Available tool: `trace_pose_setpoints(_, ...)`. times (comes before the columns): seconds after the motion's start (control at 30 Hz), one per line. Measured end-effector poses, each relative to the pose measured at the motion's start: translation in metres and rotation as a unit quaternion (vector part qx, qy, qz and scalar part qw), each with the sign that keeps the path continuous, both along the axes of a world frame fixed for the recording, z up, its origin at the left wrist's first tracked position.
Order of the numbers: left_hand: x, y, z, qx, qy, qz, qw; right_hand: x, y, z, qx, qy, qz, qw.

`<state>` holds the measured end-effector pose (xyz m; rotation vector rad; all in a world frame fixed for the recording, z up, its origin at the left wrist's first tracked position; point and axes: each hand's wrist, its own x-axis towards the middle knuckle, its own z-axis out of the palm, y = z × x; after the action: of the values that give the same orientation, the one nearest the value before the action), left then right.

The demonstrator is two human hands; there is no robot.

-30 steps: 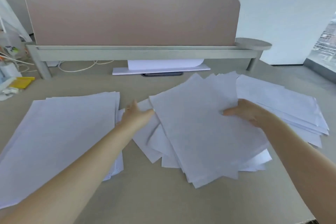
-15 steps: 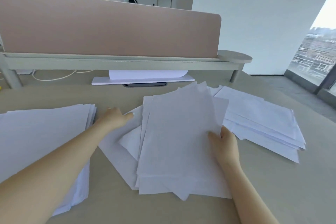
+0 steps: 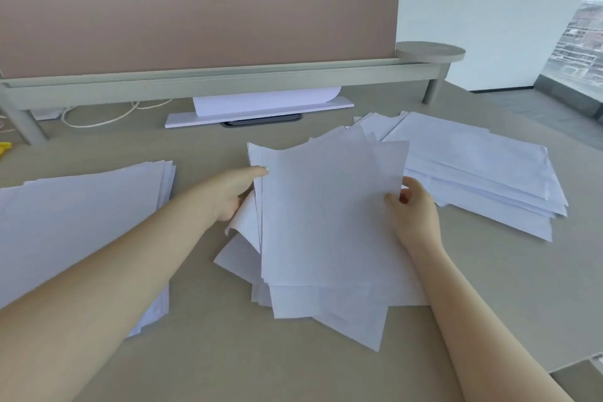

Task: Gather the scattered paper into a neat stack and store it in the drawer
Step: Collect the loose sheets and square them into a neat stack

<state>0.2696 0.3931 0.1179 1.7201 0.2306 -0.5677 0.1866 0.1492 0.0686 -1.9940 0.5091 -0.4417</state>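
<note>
A loose bundle of white paper sheets (image 3: 326, 225) lies in the middle of the beige desk (image 3: 261, 369), its far end lifted. My left hand (image 3: 233, 192) grips the bundle's left edge, where one sheet curls under the palm. My right hand (image 3: 412, 209) holds its right edge, thumb on top. Another pile of white paper (image 3: 81, 222) lies at the left, partly under my left forearm. A third, fanned pile (image 3: 483, 173) lies at the right. No drawer is in view.
A pink divider panel (image 3: 195, 10) on a grey rail (image 3: 228, 81) closes the desk's far side. Under the rail sit a curled white sheet on a flat white board (image 3: 261, 108) and a white cable (image 3: 98, 119). The desk's right edge drops to the floor.
My right hand slid to the bundle's right edge and my left hand closed on its left edge. The middle sheets were pushed together, turned straighter and lifted at the far end.
</note>
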Motion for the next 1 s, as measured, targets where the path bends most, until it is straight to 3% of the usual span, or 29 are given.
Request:
trace_pose_setpoints(0.1,-0.009,0.002,0.008,0.004,0.019,0.005,1.0,-0.001,0.0,0.0,0.007,-0.001,-0.001,1.0)
trace_pose_setpoints(0.23,-0.024,-0.007,0.011,0.126,0.011,-0.036,0.991,-0.003,0.0,-0.002,-0.007,-0.001,0.003,1.0)
trace_pose_setpoints(0.33,-0.026,-0.013,-0.001,0.195,-0.054,-0.086,0.976,-0.003,0.001,-0.003,-0.03,-0.003,0.005,1.0)
trace_pose_setpoints(0.4,-0.028,-0.014,0.001,0.172,-0.062,-0.091,0.979,-0.002,0.001,-0.004,-0.038,-0.003,0.003,0.999)
trace_pose_setpoints(0.53,-0.037,-0.016,0.002,0.048,0.011,-0.081,0.995,-0.004,0.0,-0.004,-0.037,0.008,0.005,0.999)
trace_pose_setpoints(0.63,-0.042,-0.003,0.001,0.07,0.009,-0.059,0.996,-0.011,0.002,-0.004,-0.019,0.013,0.009,1.0)
trace_pose_setpoints(0.8,-0.04,0.043,0.05,0.064,-0.124,-0.023,0.99,-0.017,0.014,0.019,0.106,-0.006,0.022,0.994)
trace_pose_setpoints(0.9,-0.052,0.069,0.087,0.025,-0.22,-0.033,0.975,-0.014,0.038,0.048,0.209,0.006,0.101,0.973)
trace_pose_setpoints(1.0,-0.064,0.081,0.108,-0.013,-0.311,-0.009,0.95,-0.01,0.061,0.085,0.258,-0.06,0.173,0.949)
